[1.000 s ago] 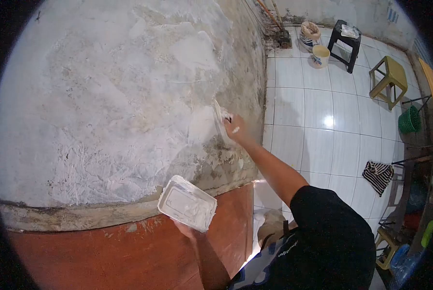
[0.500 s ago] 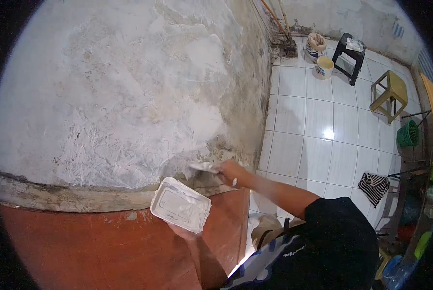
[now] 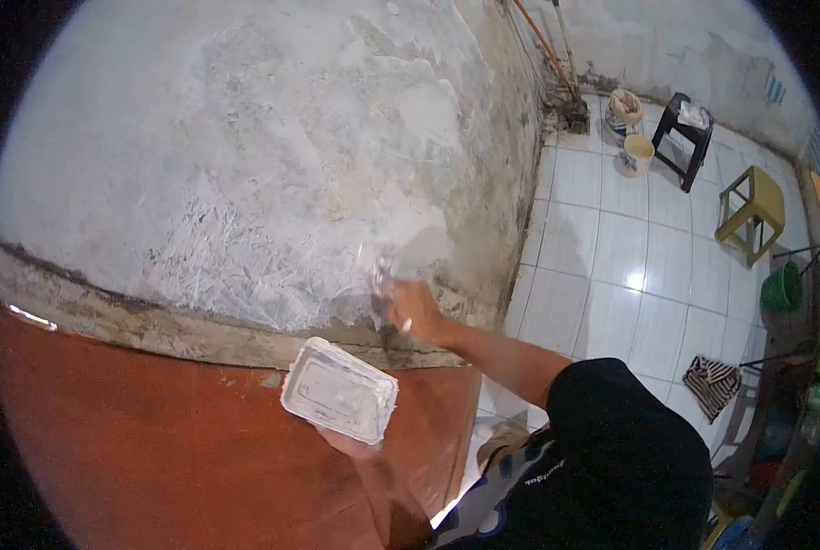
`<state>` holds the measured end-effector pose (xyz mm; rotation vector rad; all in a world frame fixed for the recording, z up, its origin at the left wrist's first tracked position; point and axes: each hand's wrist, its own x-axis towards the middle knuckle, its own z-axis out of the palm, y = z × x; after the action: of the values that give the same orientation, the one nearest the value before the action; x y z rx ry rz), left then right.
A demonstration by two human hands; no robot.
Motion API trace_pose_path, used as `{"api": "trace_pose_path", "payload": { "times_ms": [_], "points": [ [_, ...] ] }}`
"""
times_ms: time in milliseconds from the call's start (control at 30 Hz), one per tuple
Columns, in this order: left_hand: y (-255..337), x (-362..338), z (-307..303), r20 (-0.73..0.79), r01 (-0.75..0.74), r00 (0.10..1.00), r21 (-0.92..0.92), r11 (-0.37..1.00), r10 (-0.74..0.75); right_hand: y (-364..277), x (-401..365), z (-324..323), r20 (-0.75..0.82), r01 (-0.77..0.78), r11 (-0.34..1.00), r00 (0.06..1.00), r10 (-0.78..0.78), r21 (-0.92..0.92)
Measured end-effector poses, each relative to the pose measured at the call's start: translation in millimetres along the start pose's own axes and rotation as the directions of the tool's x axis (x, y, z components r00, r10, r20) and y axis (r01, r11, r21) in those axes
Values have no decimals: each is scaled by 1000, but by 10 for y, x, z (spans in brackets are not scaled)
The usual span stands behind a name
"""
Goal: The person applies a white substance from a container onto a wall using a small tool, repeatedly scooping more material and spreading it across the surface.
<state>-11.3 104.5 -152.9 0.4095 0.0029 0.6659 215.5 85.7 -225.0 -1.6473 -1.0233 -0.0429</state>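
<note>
My left hand (image 3: 348,443) supports a white rectangular plastic tray (image 3: 318,385) from beneath, its fingers mostly hidden. White paste (image 3: 366,412) lies in the tray, thickest toward its right end. My right hand (image 3: 416,310) is closed around a putty knife (image 3: 379,266), whose blade is smeared by motion against the lower part of the wall (image 3: 318,174). A white dab of paste shows on the right hand. Rough, streaky white filler covers much of the wall, with greyer patches near its right edge.
Below the wall's ledge (image 3: 181,344) lies a reddish-brown surface (image 3: 153,440). On the tiled floor (image 3: 566,247) to the right stand a bucket (image 3: 638,154), a black stool (image 3: 683,137), an olive stool (image 3: 754,213) and a green basket (image 3: 781,287). A striped cloth (image 3: 710,385) lies nearby.
My right hand has moved up and slightly left along the wall with the putty knife. The tray stays almost in place, while the camera view has shifted a little.
</note>
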Motion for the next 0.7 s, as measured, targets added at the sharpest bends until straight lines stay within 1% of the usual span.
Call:
{"api": "trace_pose_path", "payload": {
  "times_ms": [33, 67, 133, 167, 200, 233, 267, 300, 333, 367, 400, 433, 467, 533, 567, 600, 633, 667, 700],
  "points": [
    [-50, 22, 43, 11, -40, 999, 61, 997, 40, 11, -115, -20, 58, 87, 995, 995, -85, -41],
    [-65, 39, 12, 11, -49, 999, 51, 998, 49, 93, -178, -70, 68, 95, 994, 993, -92, -47],
    [-62, 94, -76, -63, -150, 985, 162, 975, 162, 292, -323, -227, 177, 198, 971, 959, -220, 138],
    [-95, 106, -1, -57, -150, 985, 161, 976, 161, 361, -280, -405, 217, 161, 977, 958, -189, 142],
    [-152, 128, 105, -95, -159, 979, 203, 966, 181, 431, -158, -604, 256, 128, 981, 953, -162, 143],
    [-193, 145, 170, -130, -167, 970, 245, 955, 203, 467, -70, -728, 184, 19, 983, 982, -54, 184],
    [-203, 140, 184, -121, -171, 971, 242, 955, 204, 486, 7, -821, 117, -88, 968, 991, 61, 234],
    [-199, 121, 191, -114, -167, 973, 250, 954, 200, 401, 106, -976, 51, -216, 953, 976, 210, 213],
    [-189, 97, 194, -108, -164, 974, 260, 952, 197, 316, 209, -1112, -16, -342, 918, 936, 352, 202],
    [-176, 68, 193, -103, -167, 974, 262, 950, 200, 491, 316, -1020, -17, -337, 919, 937, 348, 206],
    [-158, 38, 189, -86, -167, 977, 249, 954, 193, 774, 424, -814, -119, -287, 940, 943, 311, 182],
    [-145, 28, 191, -66, -167, 980, 235, 958, 187, 917, 495, -683, -219, -237, 959, 938, 267, 154],
    [-155, 25, 236, -59, -174, 980, 236, 956, 192, 828, 526, -619, -221, -228, 961, 940, 259, 156],
    [-178, -3, 388, -57, -215, 969, 276, 937, 239, 483, 508, -394, -234, -262, 953, 927, 292, 152],
    [-167, -5, 437, -54, -222, 968, 276, 935, 246, 338, 428, -313, -189, -179, 982, 964, 186, 57],
    [-160, -15, 475, -25, -227, 971, 230, 946, 239, 183, 304, -253, -132, -89, 995, 988, 83, -36],
    [-158, -29, 483, 2, -230, 972, 181, 956, 234, -76, 158, -295, 7, -87, 995, 996, 87, -44],
    [-132, -43, 440, -6, -237, 970, 176, 956, 241, -267, 16, -344, 149, -86, 995, 984, 93, -54],
    [-81, -51, 361, -64, -223, 968, 220, 950, 242, -268, -101, -327, 161, -86, 995, 982, 94, -58]
  ]
}}
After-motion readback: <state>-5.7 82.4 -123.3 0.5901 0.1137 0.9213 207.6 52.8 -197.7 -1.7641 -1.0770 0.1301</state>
